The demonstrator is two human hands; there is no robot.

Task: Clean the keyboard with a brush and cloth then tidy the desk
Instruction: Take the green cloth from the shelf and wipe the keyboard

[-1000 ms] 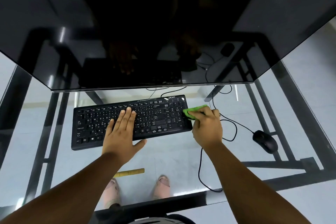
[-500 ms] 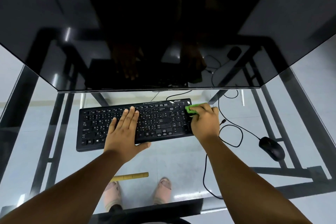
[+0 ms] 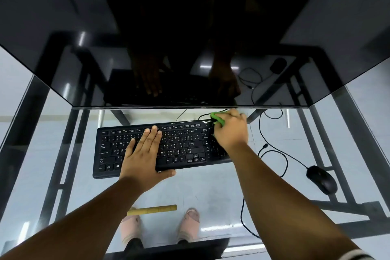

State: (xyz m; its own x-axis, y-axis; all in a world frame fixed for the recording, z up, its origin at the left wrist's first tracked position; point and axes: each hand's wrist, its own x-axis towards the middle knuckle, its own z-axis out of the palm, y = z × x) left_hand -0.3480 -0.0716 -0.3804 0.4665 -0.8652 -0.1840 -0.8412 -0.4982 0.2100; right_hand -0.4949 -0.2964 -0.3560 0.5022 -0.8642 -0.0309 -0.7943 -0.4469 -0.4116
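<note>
Everything here sits around the black keyboard on the glass desk, so I'll go left to right from there.

The left hand lies flat on the keys left of the keyboard's middle, fingers straight and close together, thumb hooked over the near edge. Looks like it's just pinning the board down.

The right hand is at the keyboard's far right corner, over the numpad, fingers curled round a green thing. Could be the brush handle or the cloth, honestly can't tell, too much of it is buried in the fist.

What could go wrong, my guess: the black cables loop just right of the keyboard, and a wide sweep off that corner could snag one and drag the mouse, which sits well to the right and nearer the person. Also, glass is slippery, so if the left hand eases off, the keyboard probably skates.

Room to move: the monitor overhangs just behind the keyboard's far edge, so barely any clearance back there for the right knuckles. Left of the keyboard there's bare glass, and more in front of it toward the desk's near edge. The right side is the cluttered one.
</note>
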